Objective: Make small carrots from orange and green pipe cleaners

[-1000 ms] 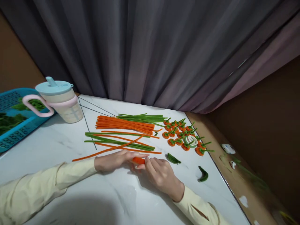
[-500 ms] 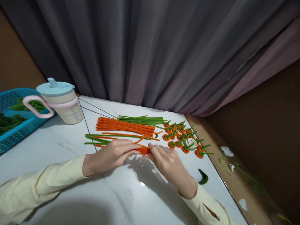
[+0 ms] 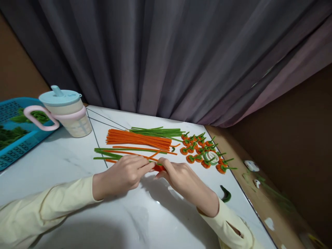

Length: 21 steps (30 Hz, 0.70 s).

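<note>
My left hand (image 3: 129, 174) and my right hand (image 3: 183, 176) meet over the table, both closed on a small orange pipe-cleaner piece (image 3: 159, 168) between their fingertips. A bit of green shows at its top; the fingers hide the rest. Just beyond my left hand lie loose green and orange pipe cleaners (image 3: 135, 149). Behind them is a thick bundle of orange pipe cleaners (image 3: 137, 139), and past that a bundle of green pipe cleaners (image 3: 158, 132). To the right of my right hand sit several small orange pipe-cleaner balls with green stems (image 3: 190, 158).
A roll of tape (image 3: 212, 158) lies among the orange balls. Nearer the right edge is a curved dark green piece (image 3: 225, 193). A lidded cup (image 3: 70, 114) and a blue basket (image 3: 15, 143) with greenery stand at left. An earbud case (image 3: 251, 165) lies beyond the table's right edge.
My fingers have shifted on the orange piece, and a green bit now shows at its top. My left fingers have curled in more. The things on the table lie as before.
</note>
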Available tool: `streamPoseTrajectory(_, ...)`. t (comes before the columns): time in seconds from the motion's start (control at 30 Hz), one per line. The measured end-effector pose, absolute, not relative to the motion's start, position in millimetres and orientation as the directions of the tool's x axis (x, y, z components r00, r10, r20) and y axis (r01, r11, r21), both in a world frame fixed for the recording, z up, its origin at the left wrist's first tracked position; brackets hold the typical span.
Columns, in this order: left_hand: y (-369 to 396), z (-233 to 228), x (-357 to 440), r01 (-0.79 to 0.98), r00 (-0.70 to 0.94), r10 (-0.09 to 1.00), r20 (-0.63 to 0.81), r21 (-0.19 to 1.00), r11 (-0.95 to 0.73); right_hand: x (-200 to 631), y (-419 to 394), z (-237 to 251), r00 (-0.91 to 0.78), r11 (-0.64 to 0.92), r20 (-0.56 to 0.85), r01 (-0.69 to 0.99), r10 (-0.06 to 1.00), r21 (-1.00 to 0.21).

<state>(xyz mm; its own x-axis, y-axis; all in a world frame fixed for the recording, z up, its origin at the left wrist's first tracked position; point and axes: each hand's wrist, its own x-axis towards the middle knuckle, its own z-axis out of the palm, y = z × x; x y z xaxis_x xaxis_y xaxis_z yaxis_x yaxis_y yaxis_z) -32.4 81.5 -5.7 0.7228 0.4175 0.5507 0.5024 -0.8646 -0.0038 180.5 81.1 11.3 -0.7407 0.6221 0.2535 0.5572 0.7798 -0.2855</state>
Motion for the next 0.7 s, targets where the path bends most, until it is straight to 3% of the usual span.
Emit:
streamPoseTrajectory(0.13, 83.2, -5.4, -32.5, 0.501, 0.743, 0.376, 0.554, -0.088, -0.861, 183.5, 88.0, 7.4, -0.692, 0.686, 0.181, 0.577, 0.699, -0.443)
streamPoseTrajectory(0.27, 82.0, -4.4, -31.4, 0.474, 0.754, 0.285, 0.591, -0.19, -0.86, 184.8, 94.5, 1.1, -0.717, 0.704, 0.213, 0.502, 0.663, -0.502)
streamPoseTrajectory(0.37, 79.7, -4.6, -30.9, 0.454, 0.759, 0.258, 0.598, -0.202, -0.868, 183.9, 95.6, 0.4, -0.73, 0.73, 0.283, 0.408, 0.622, -0.549)
streamPoseTrajectory(0.7, 68.2, -12.8, -22.0, 0.483, 0.7, 0.311, 0.643, -0.104, -0.87, 174.7, 86.8, -3.8, -0.74, 0.785, 0.338, 0.403, 0.582, -0.47)
